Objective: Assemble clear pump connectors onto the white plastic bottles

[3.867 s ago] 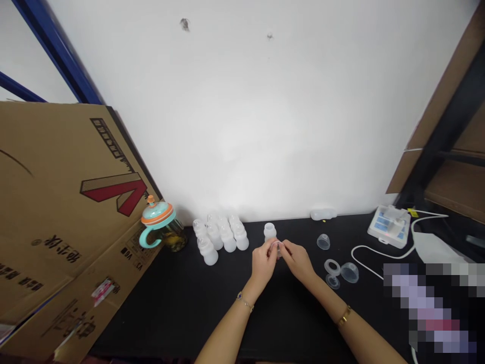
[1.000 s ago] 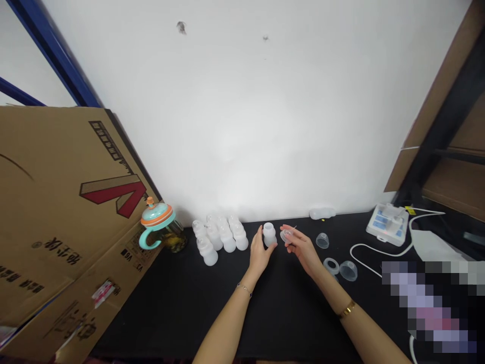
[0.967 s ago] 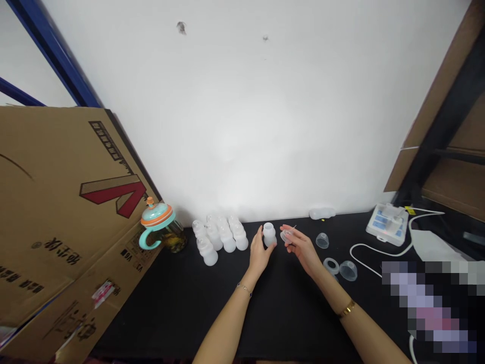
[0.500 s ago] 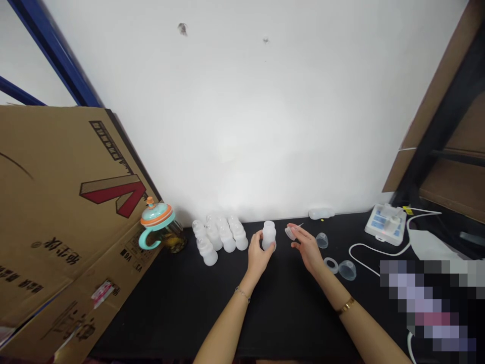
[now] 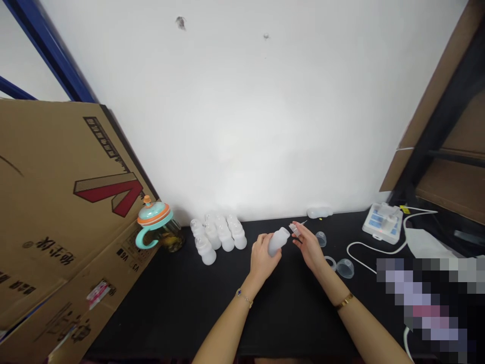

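Observation:
My left hand (image 5: 262, 256) is wrapped round a small translucent white bottle (image 5: 279, 240), lifted off the black table (image 5: 212, 308) and tilted with its mouth toward the right. My right hand (image 5: 309, 244) pinches a small clear cap piece (image 5: 294, 229) just beside the bottle's mouth, almost touching it. Both wrists wear bracelets.
Several capped white bottles (image 5: 217, 235) stand grouped at the left by the wall. A teal and orange sippy cup (image 5: 157, 226) sits against a large cardboard box (image 5: 56, 217). Clear caps and a ring (image 5: 337, 263) lie at the right, with a white device (image 5: 382, 223) and its cable (image 5: 364, 250).
My left hand has picked the bottle up from the table and tipped it to the right. My right hand has brought the cap piece close to its mouth.

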Demonstrator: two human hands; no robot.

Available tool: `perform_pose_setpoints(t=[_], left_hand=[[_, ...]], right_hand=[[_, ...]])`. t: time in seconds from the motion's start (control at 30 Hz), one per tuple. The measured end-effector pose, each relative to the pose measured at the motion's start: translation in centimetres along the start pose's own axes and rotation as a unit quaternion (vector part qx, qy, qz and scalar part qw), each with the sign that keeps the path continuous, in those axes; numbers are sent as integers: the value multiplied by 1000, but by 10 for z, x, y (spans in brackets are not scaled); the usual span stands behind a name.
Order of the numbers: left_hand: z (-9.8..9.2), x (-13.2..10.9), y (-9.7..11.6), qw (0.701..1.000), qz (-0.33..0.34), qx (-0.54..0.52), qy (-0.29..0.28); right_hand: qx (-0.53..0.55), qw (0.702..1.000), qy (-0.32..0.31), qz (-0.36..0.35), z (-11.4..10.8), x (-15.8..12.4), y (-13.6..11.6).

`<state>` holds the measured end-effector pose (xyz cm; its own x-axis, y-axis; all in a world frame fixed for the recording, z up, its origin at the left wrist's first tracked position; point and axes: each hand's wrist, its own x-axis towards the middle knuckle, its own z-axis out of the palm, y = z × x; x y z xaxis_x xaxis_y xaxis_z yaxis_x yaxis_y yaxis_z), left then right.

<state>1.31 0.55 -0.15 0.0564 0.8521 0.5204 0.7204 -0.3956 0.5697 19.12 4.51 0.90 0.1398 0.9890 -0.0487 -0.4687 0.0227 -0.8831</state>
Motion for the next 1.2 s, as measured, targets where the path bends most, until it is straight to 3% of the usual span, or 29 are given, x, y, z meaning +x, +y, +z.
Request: perform_pose_setpoints(t=[0.2, 0.37, 0.6, 0.77, 0.93, 1.07, 1.2], left_hand=[[-2, -2, 4, 999, 35, 17, -3], [-3, -3, 7, 1000, 25, -7, -16], [-4, -1, 9, 991, 15, -134, -20], [-5, 2, 8, 974, -31, -219, -56], [-3, 5, 3, 939, -81, -318, -99], [-2, 7, 4, 891, -137, -408, -147], [-1, 6, 6, 847, -190, -471, -158]], right_hand=[[-10, 1000, -22, -6, 4, -3, -1], [-14, 999, -33, -15, 6, -5, -3], [-19, 999, -46, -13, 7, -6, -5], [-6, 998, -57, -5, 5, -4, -5], [6, 998, -64, 5, 5, -5, -6], [13, 997, -72, 8, 5, -4, -6], [22, 997, -79, 9, 5, -3, -5]])
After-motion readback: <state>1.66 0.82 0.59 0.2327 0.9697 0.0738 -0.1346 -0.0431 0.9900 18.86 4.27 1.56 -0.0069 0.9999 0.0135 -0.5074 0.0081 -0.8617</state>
